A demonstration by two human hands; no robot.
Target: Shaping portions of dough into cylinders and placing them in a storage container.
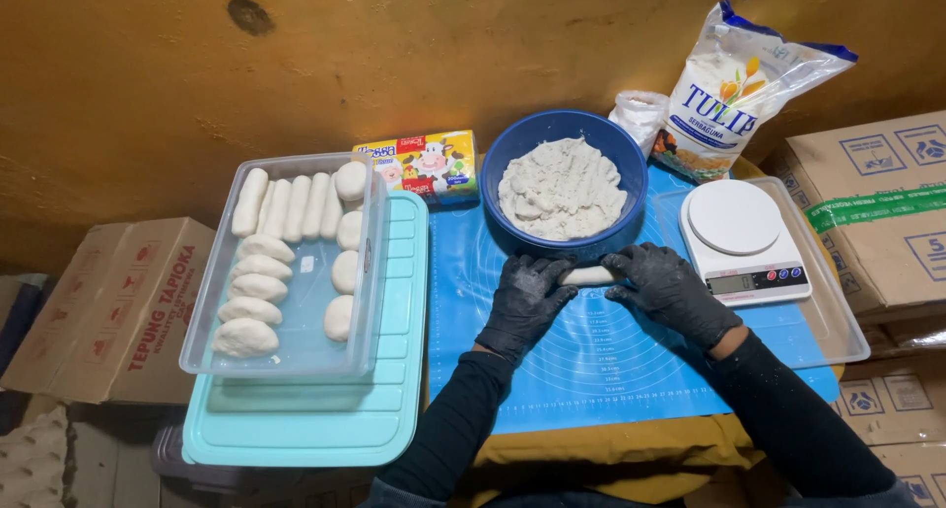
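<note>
Head view, only one here. Centre frame: my left hand and right hand, both in black gloves dusted with flour, lie flat and open, palms down, on a small dough log. Neither hand grips it; the fingers press on its ends, which suits rolling it against the mat. The log lies on the blue silicone mat, just below the blue bowl of rough white dough, kept close for easy reach. Right of centre, a white kitchen scale sits on a clear tray, near my right hand, probably for weighing portions. Left of frame, a clear plastic container holds shaped dough pieces in rows, resting on a teal lid. Top of frame: a flour bag and a yellow carton stand against the wall. Cardboard boxes flank the bench.
</note>
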